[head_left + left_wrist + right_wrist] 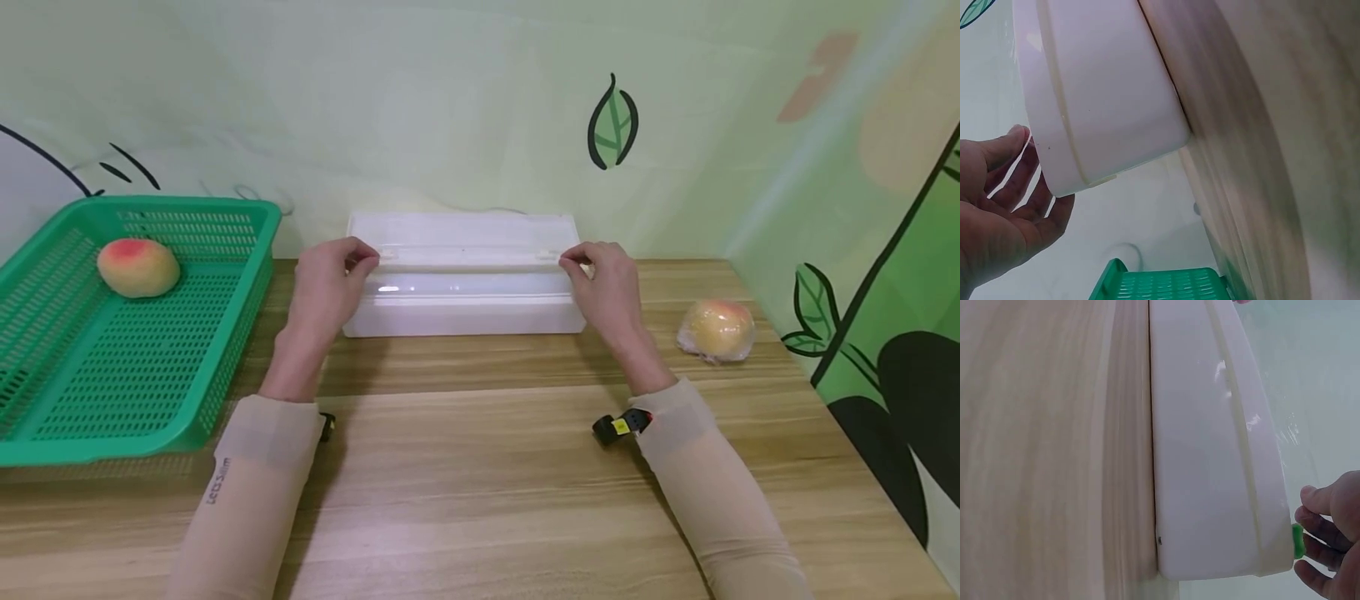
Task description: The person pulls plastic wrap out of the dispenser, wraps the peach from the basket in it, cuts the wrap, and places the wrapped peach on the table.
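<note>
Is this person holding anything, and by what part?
The left hand and right hand appear to pinch clear film by its opposite sides, at the white box.

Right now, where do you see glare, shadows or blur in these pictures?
Head view: glints on the white box and wrapped peach, a shadow beside the left sleeve; left wrist view: left hand dim, table blurred; right wrist view: small glints on the white box, table soft.

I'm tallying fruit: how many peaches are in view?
2: one peach in the green basket and one film-wrapped peach on the table, right of the white box. The basket runs out of frame, so more may be hidden.
</note>
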Tool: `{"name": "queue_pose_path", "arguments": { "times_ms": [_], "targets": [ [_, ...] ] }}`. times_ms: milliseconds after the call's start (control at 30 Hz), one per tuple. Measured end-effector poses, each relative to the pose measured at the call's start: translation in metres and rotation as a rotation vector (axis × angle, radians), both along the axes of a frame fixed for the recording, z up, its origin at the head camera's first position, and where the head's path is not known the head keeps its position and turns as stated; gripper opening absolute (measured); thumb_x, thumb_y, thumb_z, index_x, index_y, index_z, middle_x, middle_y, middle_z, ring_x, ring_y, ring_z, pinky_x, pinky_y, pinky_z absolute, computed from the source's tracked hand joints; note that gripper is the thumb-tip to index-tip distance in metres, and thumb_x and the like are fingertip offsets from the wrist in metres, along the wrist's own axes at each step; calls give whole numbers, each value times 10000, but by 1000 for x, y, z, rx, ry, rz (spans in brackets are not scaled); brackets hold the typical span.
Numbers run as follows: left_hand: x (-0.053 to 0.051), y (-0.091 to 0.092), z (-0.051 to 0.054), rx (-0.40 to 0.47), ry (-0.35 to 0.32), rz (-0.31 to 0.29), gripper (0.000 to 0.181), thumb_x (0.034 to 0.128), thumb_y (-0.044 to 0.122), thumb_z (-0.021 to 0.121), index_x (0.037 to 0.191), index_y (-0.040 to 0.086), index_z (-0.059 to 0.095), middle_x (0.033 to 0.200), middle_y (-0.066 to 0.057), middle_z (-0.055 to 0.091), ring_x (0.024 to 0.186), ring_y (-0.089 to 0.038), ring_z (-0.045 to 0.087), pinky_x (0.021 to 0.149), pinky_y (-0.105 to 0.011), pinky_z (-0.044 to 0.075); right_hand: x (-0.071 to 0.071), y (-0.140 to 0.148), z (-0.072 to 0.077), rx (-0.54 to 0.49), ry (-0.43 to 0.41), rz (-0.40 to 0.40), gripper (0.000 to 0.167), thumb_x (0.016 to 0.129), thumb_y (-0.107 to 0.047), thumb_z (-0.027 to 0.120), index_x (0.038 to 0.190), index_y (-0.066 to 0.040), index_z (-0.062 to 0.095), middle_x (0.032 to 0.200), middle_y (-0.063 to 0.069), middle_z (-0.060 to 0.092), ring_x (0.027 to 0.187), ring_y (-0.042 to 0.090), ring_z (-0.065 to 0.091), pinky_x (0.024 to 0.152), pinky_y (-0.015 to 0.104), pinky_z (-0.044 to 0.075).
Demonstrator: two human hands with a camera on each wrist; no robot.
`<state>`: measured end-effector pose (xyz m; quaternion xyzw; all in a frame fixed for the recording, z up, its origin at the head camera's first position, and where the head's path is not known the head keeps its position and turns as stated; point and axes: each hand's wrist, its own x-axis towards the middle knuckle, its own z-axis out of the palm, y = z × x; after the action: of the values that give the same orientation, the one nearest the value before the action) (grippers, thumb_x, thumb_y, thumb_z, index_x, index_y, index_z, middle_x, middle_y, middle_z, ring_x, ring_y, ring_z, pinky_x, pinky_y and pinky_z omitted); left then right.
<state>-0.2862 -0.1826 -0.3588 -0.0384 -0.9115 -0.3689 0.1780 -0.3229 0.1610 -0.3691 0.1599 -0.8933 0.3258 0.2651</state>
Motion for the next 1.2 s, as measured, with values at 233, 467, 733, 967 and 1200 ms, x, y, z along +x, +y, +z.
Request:
{"name": "queue_pose_path", "arguments": {
  "times_ms": [233, 467, 733, 967, 1200],
  "targets": [
    [1, -2, 4, 11, 27, 3, 180, 1039, 129, 629, 1068, -11, 738, 1013, -168, 714, 885, -298, 622, 712, -396, 477, 2, 0, 5, -18, 20, 9, 96, 962, -50, 723, 982, 33, 768, 966, 166, 739, 913, 325, 667, 838, 448, 509],
    [6, -2, 11, 10, 43, 3, 183, 1039, 122, 625, 1067, -22, 735, 993, -175, 709, 867, -298, 610, 714, -401, 477, 6, 1, 10, -25, 50, 34, 90, 964, -35, 716, 983, 43, 758, 959, 174, 730, 886, 310, 669, 822, 426, 536],
    [11, -2, 18, 31, 53, 4, 178, 1042, 115, 619, 1060, -27, 724, 975, -176, 704, 843, -285, 606, 701, -382, 475, 9, 1, 19, -22, 48, 29, 98, 968, -45, 715, 992, 37, 764, 956, 168, 731, 859, 290, 680, 800, 410, 561],
    [14, -2, 23, 32, 76, 12, 157, 1036, 94, 623, 1059, -22, 727, 980, -162, 711, 832, -274, 622, 667, -368, 475, 13, 1, 26, -22, 92, 41, 100, 955, -42, 729, 977, 49, 767, 945, 173, 734, 832, 286, 677, 769, 395, 556],
    [18, -2, 27, 23, 133, 24, 152, 1029, 80, 629, 1058, -27, 734, 984, -169, 718, 837, -285, 629, 675, -369, 476, 19, 1, 33, -25, 92, 45, 111, 961, -43, 718, 994, 54, 762, 959, 179, 733, 843, 292, 674, 777, 403, 562]
  ]
}}
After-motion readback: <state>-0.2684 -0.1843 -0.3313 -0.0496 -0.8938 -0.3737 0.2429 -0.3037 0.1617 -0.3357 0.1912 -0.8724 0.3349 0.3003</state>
